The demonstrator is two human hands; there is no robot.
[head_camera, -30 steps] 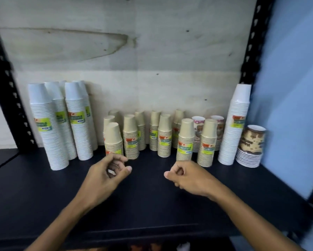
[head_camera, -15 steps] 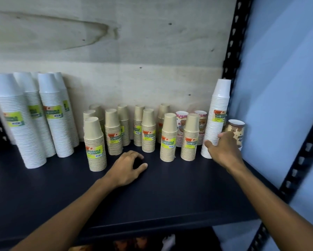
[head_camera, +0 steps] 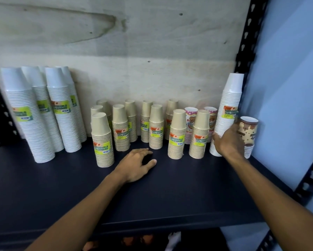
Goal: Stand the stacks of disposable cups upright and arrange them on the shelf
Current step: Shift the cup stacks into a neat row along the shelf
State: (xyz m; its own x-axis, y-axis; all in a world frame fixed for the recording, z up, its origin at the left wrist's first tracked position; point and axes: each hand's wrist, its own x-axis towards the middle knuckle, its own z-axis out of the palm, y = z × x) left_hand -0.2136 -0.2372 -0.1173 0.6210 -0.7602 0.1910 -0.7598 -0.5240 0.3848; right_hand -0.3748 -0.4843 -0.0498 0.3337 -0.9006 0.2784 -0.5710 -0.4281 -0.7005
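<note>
All the cup stacks stand upright, mouths down, on the dark shelf (head_camera: 170, 192). Several tall white stacks (head_camera: 31, 124) stand at the left and several short beige stacks (head_camera: 177, 136) fill the middle. Two pink patterned stacks (head_camera: 190, 118) stand behind the beige ones. At the right, my right hand (head_camera: 228, 142) grips the lower part of a tall white stack (head_camera: 231, 95), thumb on its left side. A short brown patterned stack (head_camera: 248, 131) stands just right of that hand. My left hand (head_camera: 136, 164) rests on the shelf with arched fingers, holding nothing.
A pale wooden board (head_camera: 134, 51) backs the shelf. A black perforated upright (head_camera: 246, 42) rises at the back right, beside a blue wall (head_camera: 287, 87). Another black upright (head_camera: 0, 115) stands at the left. The front half of the shelf holds only my forearms.
My right hand moved from the middle of the shelf to the right and took hold of the tall white stack. My left hand lowered onto the shelf and uncurled.
</note>
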